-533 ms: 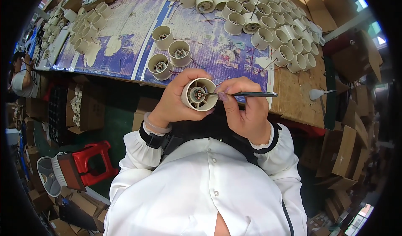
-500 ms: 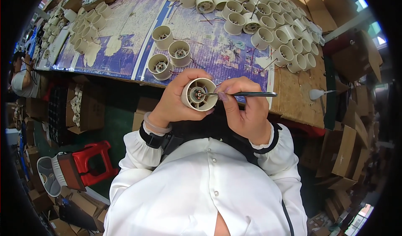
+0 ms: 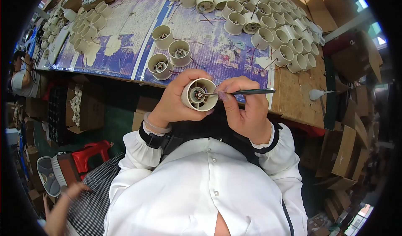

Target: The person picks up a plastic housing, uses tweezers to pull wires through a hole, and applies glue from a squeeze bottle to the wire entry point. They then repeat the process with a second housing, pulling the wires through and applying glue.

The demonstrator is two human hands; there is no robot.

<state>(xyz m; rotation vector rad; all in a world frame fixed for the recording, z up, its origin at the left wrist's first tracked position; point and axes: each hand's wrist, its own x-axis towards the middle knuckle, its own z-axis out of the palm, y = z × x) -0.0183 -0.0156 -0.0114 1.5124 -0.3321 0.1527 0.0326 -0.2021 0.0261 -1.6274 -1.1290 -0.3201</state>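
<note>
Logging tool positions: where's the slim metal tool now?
Head view, right of centre: the slim metal tool is in the right hand, tip inside the cream cup the left hand holds.

A head-worn fisheye looks steeply down — hands point(image 3: 172, 100) point(image 3: 250, 108) close below, worktable point(image 3: 136, 20) beyond.

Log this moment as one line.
left hand: gripping cream cylindrical housing; right hand: holding tweezer-like tool, tip at housing's opening; table: more housings

Bright light over a fisheye view with rounded black corners
The white shirt point(image 3: 188, 173) reflects brightly, glare whitens patches at the right rim, shadow dims the floor point(image 3: 112, 121) below the table point(image 3: 123, 20), edges bend, and another person's arm point(image 3: 60, 209) blurs at lower left
</note>
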